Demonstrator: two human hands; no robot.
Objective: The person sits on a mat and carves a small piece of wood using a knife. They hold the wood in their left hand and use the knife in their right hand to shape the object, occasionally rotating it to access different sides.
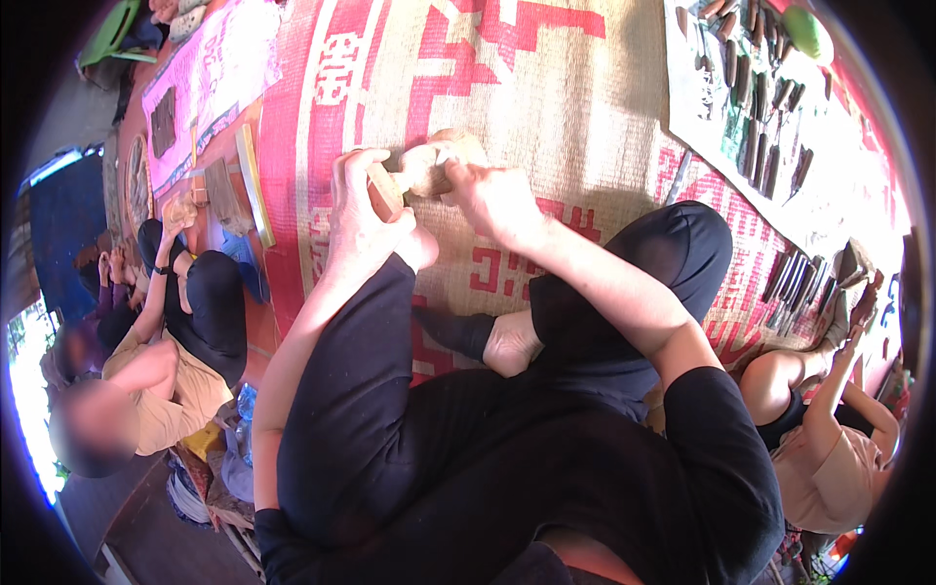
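Over the woven mat, my left hand (356,219) is closed around a small, flat-sided, light-brown block (384,191) that looks like wood. My right hand (495,200) grips a rounded, tan, lumpy piece (458,146), thumb on its near side. It looks like a carved piece, but its exact kind I cannot make out. The tan piece and the block are close together, and whether they touch is unclear. My left forearm runs beside my raised left knee, and my right forearm passes over my bent right leg.
The red-and-cream woven mat (575,117) spreads ahead. At the far right, many dark-handled tools lie on a white sheet (707,117), with more tools (798,283) nearer. People sit at left (175,380) and right (829,448). A pink sheet (214,88) lies far left.
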